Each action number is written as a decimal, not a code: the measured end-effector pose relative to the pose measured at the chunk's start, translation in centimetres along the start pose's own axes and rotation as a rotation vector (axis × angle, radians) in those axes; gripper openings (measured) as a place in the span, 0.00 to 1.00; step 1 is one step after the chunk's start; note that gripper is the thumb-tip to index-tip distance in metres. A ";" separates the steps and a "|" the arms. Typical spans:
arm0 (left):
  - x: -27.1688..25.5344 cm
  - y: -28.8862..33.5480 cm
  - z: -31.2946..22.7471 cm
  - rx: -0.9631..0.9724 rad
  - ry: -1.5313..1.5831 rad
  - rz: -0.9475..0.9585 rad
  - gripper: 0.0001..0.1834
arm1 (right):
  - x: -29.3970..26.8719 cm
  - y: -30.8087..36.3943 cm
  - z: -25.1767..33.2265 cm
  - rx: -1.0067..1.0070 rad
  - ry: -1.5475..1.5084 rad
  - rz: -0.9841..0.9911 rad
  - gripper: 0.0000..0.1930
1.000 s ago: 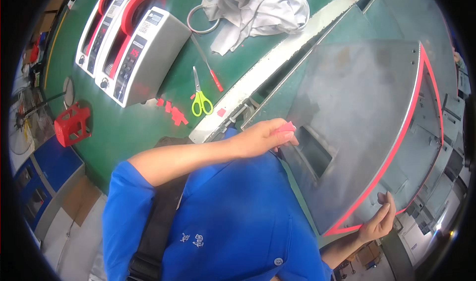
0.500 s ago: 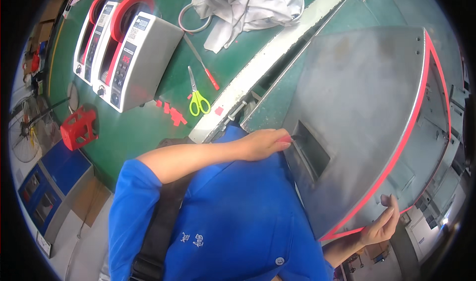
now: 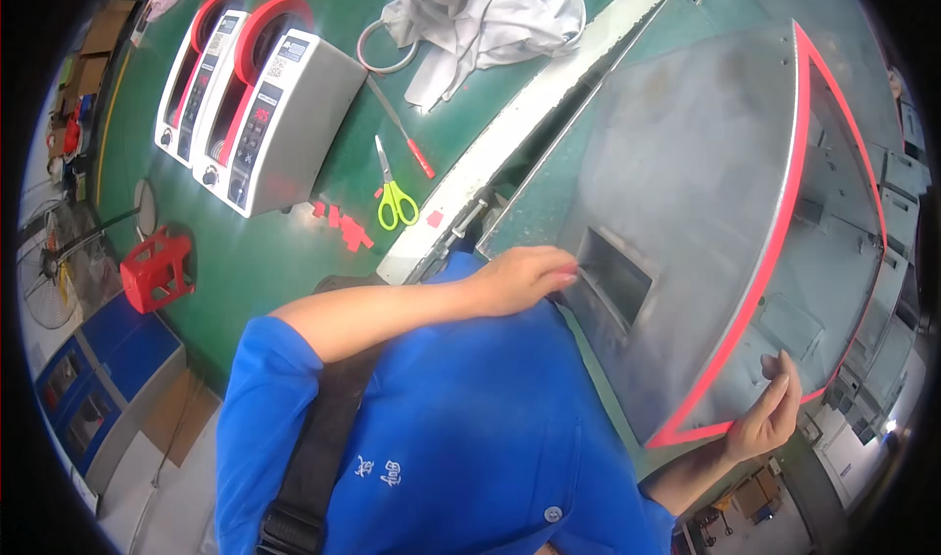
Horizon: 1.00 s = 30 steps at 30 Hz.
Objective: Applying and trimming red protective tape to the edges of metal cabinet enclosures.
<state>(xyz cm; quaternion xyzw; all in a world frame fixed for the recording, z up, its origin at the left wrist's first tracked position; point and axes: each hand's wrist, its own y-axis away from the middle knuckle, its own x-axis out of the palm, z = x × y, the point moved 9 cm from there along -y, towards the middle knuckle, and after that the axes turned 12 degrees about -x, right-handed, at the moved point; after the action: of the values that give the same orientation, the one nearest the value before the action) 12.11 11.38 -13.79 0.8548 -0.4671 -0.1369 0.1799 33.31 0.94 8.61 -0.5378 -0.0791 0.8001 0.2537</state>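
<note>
A grey sheet-metal box (image 3: pixel 686 163) with red tape (image 3: pixel 755 300) along the edges of its open face stands on the bench before me. At the rectangular cutout (image 3: pixel 619 276) in its near side, my left hand (image 3: pixel 529 279) is closed, with a small piece of red tape (image 3: pixel 563 277) showing at the fingertips. My right hand (image 3: pixel 765 420) is at the lower edge of the taped opening, its fingers curled together. A small greyish bit shows at those fingertips, too indistinct to name.
Two white tape dispensers (image 3: pixel 284 124) with red rolls stand at upper left. Green-handled scissors (image 3: pixel 397 205), a red-handled tool (image 3: pixel 420 158), red tape scraps (image 3: pixel 351 230) and a grey-white cloth (image 3: pixel 490 26) lie on the green table. A red stool (image 3: pixel 157 269) stands beyond the table's left edge.
The metal box has turned, its upper taped corner moving up and left, so more of its open face shows. My right hand has risen slightly with it; the left stays near the cutout.
</note>
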 end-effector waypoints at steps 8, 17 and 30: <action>1.5 -0.9 0.8 0.198 -0.561 -0.006 0.09 | 0.1 0.0 0.2 0.007 0.015 0.007 0.12; 2.0 -0.7 -1.4 0.233 -0.605 0.110 0.09 | 0.2 -0.1 -0.1 0.005 0.036 0.009 0.12; 2.1 -0.5 -0.9 0.115 -0.598 0.167 0.09 | 0.2 -0.3 0.1 -0.016 0.049 0.024 0.12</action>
<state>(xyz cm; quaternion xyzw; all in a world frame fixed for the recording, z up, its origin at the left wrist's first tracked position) 13.98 10.06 -13.34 0.7440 -0.5749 -0.3404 -0.0037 33.26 1.32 8.63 -0.5600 -0.0726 0.7892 0.2416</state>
